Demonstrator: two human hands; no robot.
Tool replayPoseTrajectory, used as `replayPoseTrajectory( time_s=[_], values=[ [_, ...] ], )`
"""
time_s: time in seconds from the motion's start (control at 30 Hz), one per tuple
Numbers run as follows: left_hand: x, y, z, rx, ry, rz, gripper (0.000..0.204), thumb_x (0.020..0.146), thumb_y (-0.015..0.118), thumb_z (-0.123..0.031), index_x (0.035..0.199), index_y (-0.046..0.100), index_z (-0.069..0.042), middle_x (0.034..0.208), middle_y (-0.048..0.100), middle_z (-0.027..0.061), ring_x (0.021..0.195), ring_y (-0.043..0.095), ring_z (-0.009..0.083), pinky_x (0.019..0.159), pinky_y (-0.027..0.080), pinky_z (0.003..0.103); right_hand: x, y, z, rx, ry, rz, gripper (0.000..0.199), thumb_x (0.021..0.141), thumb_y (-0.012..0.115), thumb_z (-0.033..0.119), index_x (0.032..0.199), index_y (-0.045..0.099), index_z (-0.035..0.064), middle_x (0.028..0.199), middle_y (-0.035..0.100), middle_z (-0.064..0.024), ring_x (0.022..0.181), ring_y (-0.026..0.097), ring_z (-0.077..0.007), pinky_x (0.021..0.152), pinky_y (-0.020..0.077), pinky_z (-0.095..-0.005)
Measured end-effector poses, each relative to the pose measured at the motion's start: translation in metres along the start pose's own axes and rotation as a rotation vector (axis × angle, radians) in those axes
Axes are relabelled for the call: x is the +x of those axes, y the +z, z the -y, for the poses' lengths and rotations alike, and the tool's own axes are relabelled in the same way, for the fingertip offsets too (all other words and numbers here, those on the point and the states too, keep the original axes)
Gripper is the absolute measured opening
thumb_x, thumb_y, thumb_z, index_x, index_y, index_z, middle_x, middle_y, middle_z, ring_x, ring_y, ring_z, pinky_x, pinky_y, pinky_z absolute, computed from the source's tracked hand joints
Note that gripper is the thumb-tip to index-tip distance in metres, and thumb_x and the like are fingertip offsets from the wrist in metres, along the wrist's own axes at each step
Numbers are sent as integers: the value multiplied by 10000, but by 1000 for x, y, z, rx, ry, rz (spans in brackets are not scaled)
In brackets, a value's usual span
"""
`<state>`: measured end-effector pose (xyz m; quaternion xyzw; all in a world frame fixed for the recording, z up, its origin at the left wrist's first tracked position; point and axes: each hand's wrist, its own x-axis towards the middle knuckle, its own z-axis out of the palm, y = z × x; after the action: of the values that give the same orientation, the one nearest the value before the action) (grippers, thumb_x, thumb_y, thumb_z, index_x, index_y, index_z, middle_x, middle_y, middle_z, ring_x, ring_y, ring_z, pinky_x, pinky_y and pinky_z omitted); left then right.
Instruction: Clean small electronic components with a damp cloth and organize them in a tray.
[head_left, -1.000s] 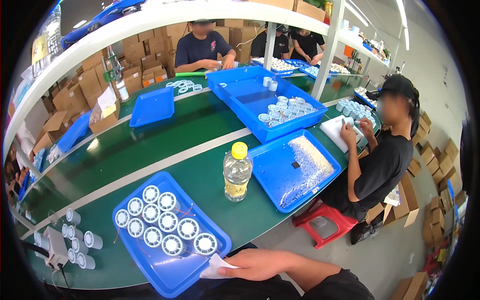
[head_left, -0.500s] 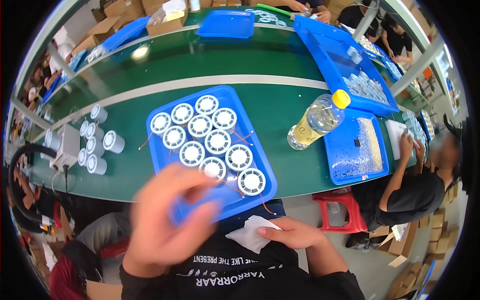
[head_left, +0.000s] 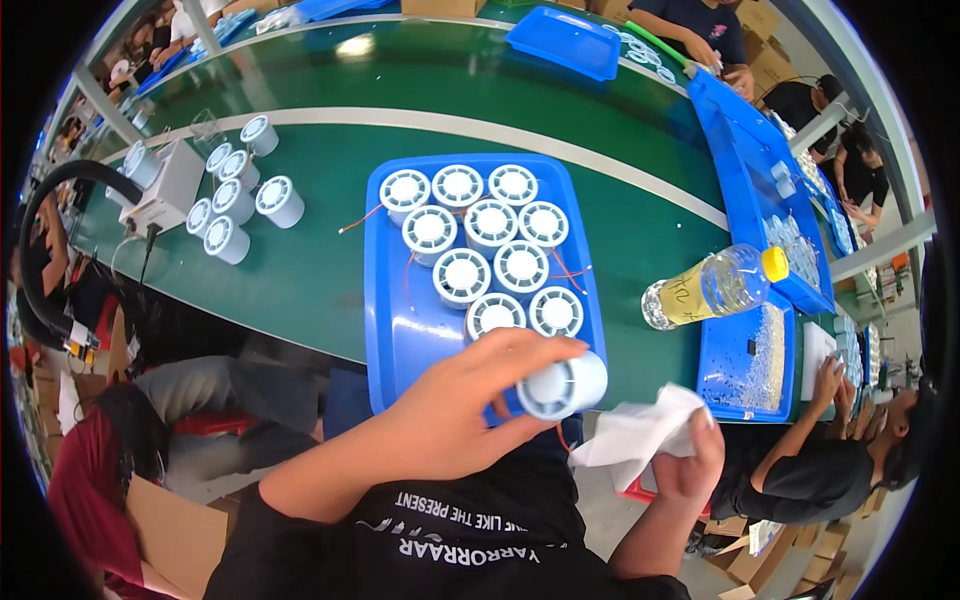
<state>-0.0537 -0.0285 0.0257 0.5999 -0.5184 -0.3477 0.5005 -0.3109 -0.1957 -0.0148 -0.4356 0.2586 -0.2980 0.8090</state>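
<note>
My left hand (head_left: 465,400) is closed round a white cylindrical part (head_left: 575,388) with a spoked, slotted end, held tilted over the near right corner of a blue tray (head_left: 385,335). A thin red wire trails beneath this part. My right hand (head_left: 695,455) pinches a crumpled white cloth (head_left: 635,432), close to the held part on its right. Several similar parts (head_left: 462,277) stand spoked end up in the tray, some with red wires reaching over its floor and edge. My left fingers partly cover the nearest ones.
A clear bottle (head_left: 710,288) with a yellow cap stands right of the tray. Beyond it are a blue tray of small bits (head_left: 745,375) and a large blue bin (head_left: 735,170). More white cylinders (head_left: 235,200) stand at left beside a white box (head_left: 165,185). A co-worker (head_left: 810,460) sits at right.
My left hand, blurred over the tray before, now holds a white cylindrical part lifted from the near right side. My right hand has brought the cloth up towards it. The view has turned.
</note>
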Motion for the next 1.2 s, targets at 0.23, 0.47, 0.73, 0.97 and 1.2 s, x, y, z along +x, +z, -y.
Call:
replayPoseTrajectory(
  time_s=[0.23, 0.47, 0.73, 0.97, 1.2],
  values=[
    [-45, -10, 40, -1018, -60, -79, 667, 915, 611, -74, 1501, 297, -115, 1429, 443, 130, 1233, 525, 235, 917, 497, 371, 46, 60, -19, 289, 65, 77, 553, 1073, 367, 434, 1368, 523, -7, 1299, 627, -163, 1193, 604, -321, 1001, 462, -468],
    [-58, -16, 29, -893, -142, -302, 751, 859, 719, 73, 1487, 334, -67, 1406, 509, 157, 1248, 578, 225, 991, 506, 333, 66, 119, -35, -102, -188, 84, 595, 1089, 323, 408, 1457, 396, -53, 1425, 529, -188, 1313, 522, -329, 1102, 391, -465],
    [-71, -11, 27, -621, -71, -569, 720, 736, 839, 33, 1358, 476, 22, 1271, 607, 87, 1187, 600, 166, 1015, 499, 345, 63, 175, -40, -1191, -776, 667, 408, 964, 538, 272, 1251, 630, -3, 1226, 654, -179, 1178, 610, -346, 1011, 432, -460],
    [-70, -21, 26, -719, -90, -501, 647, 723, 831, 76, 1289, 522, 14, 1173, 657, 102, 1092, 653, 164, 938, 528, 315, 54, 175, -26, -1308, -740, 722, 435, 961, 610, 275, 1297, 609, -1, 1258, 622, -221, 1137, 619, -368, 985, 477, -444],
    [-59, -17, 29, -88, 45, -304, 813, 777, 823, 7, 1484, 425, -51, 1364, 472, 126, 1204, 597, 219, 968, 556, 347, 70, 153, -29, -701, -91, 542, 451, 1105, 353, 307, 1088, 646, -35, 890, 679, -162, 793, 680, -260, 693, 499, -347]
  ],
)
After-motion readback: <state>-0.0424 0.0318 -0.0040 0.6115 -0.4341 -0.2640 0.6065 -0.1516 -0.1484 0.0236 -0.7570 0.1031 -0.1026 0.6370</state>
